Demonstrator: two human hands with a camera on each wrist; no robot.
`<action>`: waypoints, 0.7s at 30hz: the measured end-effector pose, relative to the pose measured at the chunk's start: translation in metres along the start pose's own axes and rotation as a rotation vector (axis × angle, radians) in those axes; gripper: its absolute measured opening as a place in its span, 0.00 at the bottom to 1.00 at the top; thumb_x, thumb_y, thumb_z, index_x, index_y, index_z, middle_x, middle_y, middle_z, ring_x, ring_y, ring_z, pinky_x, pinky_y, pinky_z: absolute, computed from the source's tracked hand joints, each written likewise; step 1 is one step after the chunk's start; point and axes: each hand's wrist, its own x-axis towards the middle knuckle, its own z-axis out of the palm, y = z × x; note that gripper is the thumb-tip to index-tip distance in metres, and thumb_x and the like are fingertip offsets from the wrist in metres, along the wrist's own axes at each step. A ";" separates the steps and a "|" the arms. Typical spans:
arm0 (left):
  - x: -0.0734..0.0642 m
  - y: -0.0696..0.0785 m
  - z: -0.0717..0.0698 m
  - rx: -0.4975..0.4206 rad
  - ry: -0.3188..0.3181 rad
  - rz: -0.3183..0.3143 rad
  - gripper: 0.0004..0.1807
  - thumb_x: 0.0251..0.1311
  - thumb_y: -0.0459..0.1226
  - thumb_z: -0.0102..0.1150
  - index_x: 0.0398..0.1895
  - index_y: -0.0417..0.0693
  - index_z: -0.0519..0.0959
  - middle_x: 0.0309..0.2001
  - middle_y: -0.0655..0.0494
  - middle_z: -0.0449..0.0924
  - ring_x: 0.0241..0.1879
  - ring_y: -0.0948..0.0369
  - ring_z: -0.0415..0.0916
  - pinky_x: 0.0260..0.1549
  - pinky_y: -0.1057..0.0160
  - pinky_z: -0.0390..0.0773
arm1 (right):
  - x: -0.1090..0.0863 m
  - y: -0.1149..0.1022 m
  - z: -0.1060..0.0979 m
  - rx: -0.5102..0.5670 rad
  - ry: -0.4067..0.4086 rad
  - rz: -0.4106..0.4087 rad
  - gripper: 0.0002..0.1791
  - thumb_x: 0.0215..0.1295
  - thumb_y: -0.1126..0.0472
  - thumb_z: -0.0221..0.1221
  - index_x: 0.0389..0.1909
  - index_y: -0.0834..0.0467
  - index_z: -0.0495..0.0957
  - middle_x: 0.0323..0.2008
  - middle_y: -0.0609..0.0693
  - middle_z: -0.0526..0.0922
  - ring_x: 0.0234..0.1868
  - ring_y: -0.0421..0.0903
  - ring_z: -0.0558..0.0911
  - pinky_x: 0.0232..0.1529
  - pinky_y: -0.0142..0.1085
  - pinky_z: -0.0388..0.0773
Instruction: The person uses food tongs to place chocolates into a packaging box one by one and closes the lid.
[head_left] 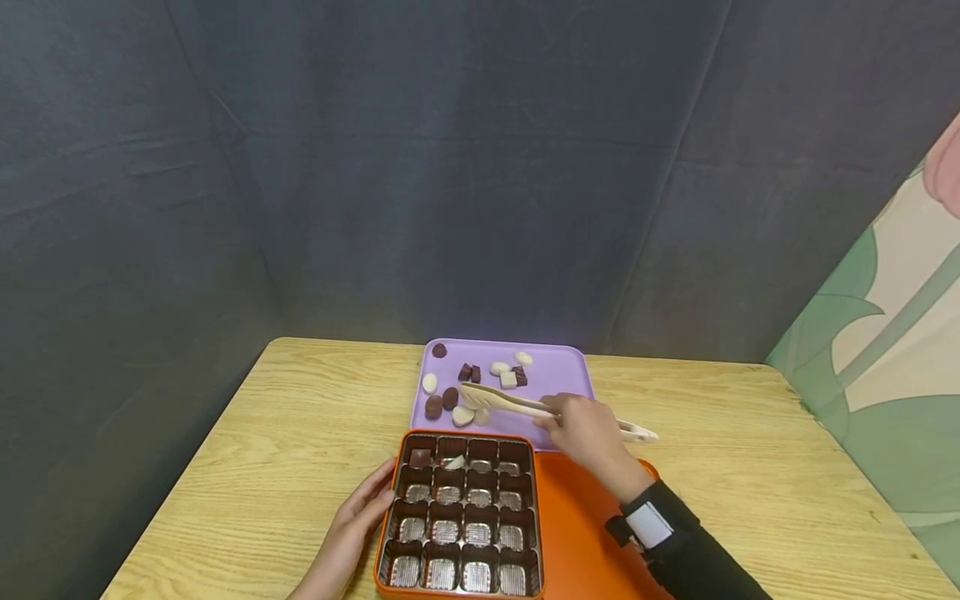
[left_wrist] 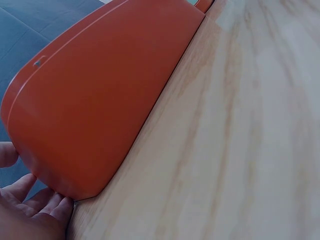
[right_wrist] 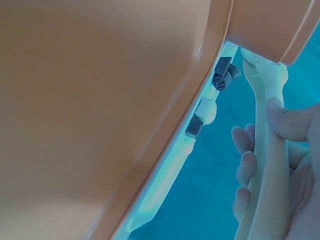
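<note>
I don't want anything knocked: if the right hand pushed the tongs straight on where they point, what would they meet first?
Probably the dark round chocolate nearest the tongs, though their height above the purple tray is unclear.

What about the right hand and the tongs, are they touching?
Touching. The right wrist view shows it: the right hand has its thumb on the tongs and its fingers curled round the other side.

I see the left hand (left_wrist: 32, 212) at the lower left, its fingers (left_wrist: 62, 207) touching the rounded corner of an orange container (left_wrist: 95, 100) near the base. The container stands on a pale, wood-grained worktop (left_wrist: 215, 140), and I make out a small mark (left_wrist: 37, 63) near its rim. A blue-grey backdrop (left_wrist: 22, 37) shows behind.
</note>
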 end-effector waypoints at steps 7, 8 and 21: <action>-0.001 0.001 0.000 0.001 0.005 -0.005 0.25 0.59 0.42 0.47 0.60 0.53 0.60 0.62 0.56 0.56 0.60 0.59 0.52 0.55 0.59 0.54 | -0.007 0.003 -0.007 -0.003 0.006 0.002 0.16 0.44 0.48 0.63 0.35 0.51 0.82 0.29 0.43 0.80 0.19 0.40 0.70 0.18 0.33 0.66; -0.001 0.001 0.000 0.002 0.005 -0.005 0.25 0.59 0.42 0.47 0.60 0.53 0.60 0.62 0.56 0.56 0.60 0.58 0.52 0.56 0.58 0.54 | -0.009 0.004 -0.008 -0.006 0.006 0.006 0.16 0.44 0.48 0.63 0.35 0.51 0.82 0.28 0.43 0.80 0.19 0.40 0.70 0.18 0.33 0.66; -0.001 0.002 0.001 0.006 0.011 -0.003 0.24 0.58 0.42 0.47 0.60 0.54 0.61 0.61 0.57 0.57 0.59 0.59 0.52 0.56 0.55 0.52 | -0.028 0.002 -0.034 0.008 0.036 -0.005 0.17 0.44 0.48 0.64 0.36 0.50 0.81 0.26 0.42 0.79 0.18 0.39 0.68 0.18 0.33 0.63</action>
